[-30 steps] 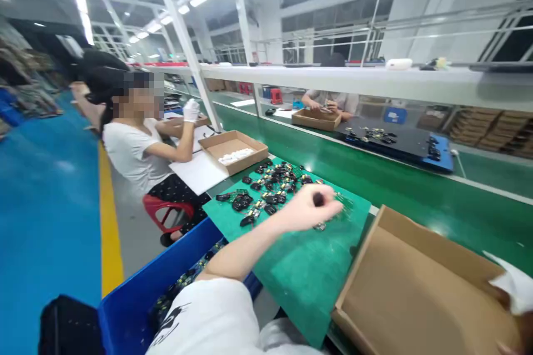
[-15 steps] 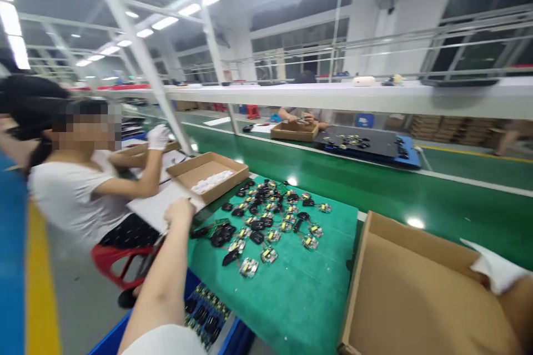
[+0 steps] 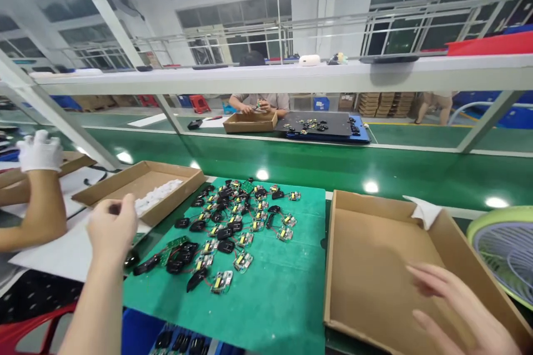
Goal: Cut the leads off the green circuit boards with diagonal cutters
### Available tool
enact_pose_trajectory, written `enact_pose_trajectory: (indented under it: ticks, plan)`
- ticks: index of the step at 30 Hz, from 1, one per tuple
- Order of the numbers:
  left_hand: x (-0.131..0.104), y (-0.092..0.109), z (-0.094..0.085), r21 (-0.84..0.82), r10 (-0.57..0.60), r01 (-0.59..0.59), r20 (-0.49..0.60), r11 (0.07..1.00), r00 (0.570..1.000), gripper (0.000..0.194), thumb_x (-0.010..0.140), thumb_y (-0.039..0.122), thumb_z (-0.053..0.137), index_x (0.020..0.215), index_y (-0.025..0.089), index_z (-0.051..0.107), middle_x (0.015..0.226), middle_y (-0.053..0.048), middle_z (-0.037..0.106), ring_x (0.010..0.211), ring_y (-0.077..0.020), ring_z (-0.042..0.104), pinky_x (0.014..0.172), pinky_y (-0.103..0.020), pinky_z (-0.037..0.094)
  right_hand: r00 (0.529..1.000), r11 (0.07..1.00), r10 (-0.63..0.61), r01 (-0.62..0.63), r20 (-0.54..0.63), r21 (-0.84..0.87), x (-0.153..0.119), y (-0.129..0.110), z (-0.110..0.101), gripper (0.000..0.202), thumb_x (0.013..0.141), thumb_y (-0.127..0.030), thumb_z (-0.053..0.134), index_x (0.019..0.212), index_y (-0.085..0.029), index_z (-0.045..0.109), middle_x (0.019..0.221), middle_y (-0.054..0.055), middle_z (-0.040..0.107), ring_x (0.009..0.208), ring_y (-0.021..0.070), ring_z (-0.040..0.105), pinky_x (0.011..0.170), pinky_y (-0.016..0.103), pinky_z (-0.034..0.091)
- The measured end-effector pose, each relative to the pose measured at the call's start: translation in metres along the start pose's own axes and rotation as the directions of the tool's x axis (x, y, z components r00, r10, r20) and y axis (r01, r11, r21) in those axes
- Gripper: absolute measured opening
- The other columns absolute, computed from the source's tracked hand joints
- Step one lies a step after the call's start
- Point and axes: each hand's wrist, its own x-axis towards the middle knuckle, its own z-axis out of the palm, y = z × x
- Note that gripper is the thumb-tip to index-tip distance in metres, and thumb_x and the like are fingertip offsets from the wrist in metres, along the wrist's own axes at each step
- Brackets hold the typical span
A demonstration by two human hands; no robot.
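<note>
My left hand (image 3: 113, 224) is raised left of the green mat (image 3: 287, 299), near the front edge of a cardboard tray (image 3: 145, 169) with white pieces. Its thumb and fingers are curled towards each other; whether something small is between them is unclear. Over the big cardboard box (image 3: 370, 266) on the right, my right hand (image 3: 453, 305) is held with fingers apart and nothing in it. Many small circuit boards (image 3: 221, 282) wired to black plastic parts (image 3: 226, 246) lie across the mat's left and middle.
At the left, a co-worker's gloved hand (image 3: 40, 151) is raised. A green fan (image 3: 508, 244) stands at the right. Beneath the mat is a blue bin (image 3: 141, 330) with more parts. A white shelf (image 3: 250, 80) crosses above; another person (image 3: 258, 102) works behind it.
The view has swung to the right. My right hand has come away from the box's far right corner, where the white piece stays, and is now over the box.
</note>
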Motion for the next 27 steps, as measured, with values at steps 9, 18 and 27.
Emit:
enact_pose_trajectory:
  ticks: [9,18,27]
  plan:
    - [-0.206,0.103,0.094,-0.353,0.119,0.821,0.934,0.449,0.337,0.034,0.075,0.047,0.068,0.064,0.018,0.053,0.083,-0.011,0.067,0.085,-0.0311,0.07,0.08,-0.045,0.055,0.951,0.93,-0.219,0.136,0.219,0.341,0.056,-0.087,0.047,0.068,0.096,-0.028,0.062,0.155,-0.025,0.029,0.154,0.016,0.05,0.142,0.029,0.051,0.113,0.046,0.051]
    - [-0.263,0.104,0.106,-0.159,0.152,0.958,0.98,0.239,0.125,0.032,0.083,0.047,0.063,0.073,0.016,0.061,0.108,-0.014,0.071,0.103,-0.0337,0.07,0.08,-0.041,0.055,0.982,0.774,0.18,-0.175,0.053,0.609,0.012,-0.092,0.071,0.063,0.1,-0.024,0.057,0.156,-0.03,0.027,0.158,0.014,0.046,0.143,0.0277,0.05,0.115,0.046,0.047]
    - [-0.276,0.109,0.086,-0.193,0.121,0.97,0.977,0.149,0.176,0.037,0.087,0.044,0.063,0.106,0.013,0.067,0.129,-0.019,0.066,0.12,-0.0317,0.064,0.106,-0.041,0.046,0.934,0.606,0.354,-0.26,0.038,0.752,-0.015,-0.106,0.077,0.07,0.097,-0.03,0.065,0.158,-0.032,0.029,0.151,0.014,0.052,0.128,0.0249,0.06,0.099,0.036,0.057]
